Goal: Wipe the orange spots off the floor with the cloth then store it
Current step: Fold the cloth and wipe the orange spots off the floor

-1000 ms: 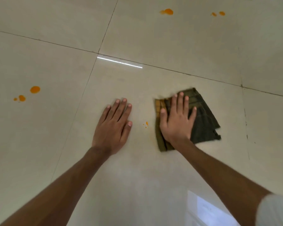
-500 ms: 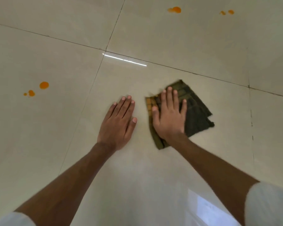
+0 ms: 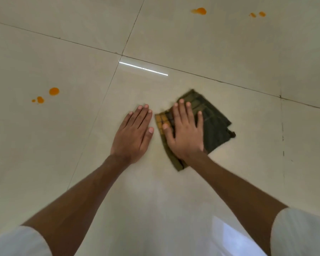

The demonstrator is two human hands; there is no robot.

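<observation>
Green cloth [image 3: 214, 126] lies under the right hand [image 3: 185, 135], fingers straight and spread. The left hand [image 3: 131, 135] lies flat on the floor [image 3: 63, 163], fingers close. Orange spots [image 3: 54, 91] sit at ten o'clock.

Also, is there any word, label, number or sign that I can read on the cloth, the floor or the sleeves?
None: no text can be read anywhere.
The cloth shows only a checked pattern with an orange stain.
The floor and the white sleeves are plain.

right hand [image 3: 185, 133] flat on cloth [image 3: 214, 126] | left hand [image 3: 131, 133] just left, on floor [image 3: 155, 191] | spots [image 3: 54, 91] well left | further spots [image 3: 199, 11] well ahead
</observation>
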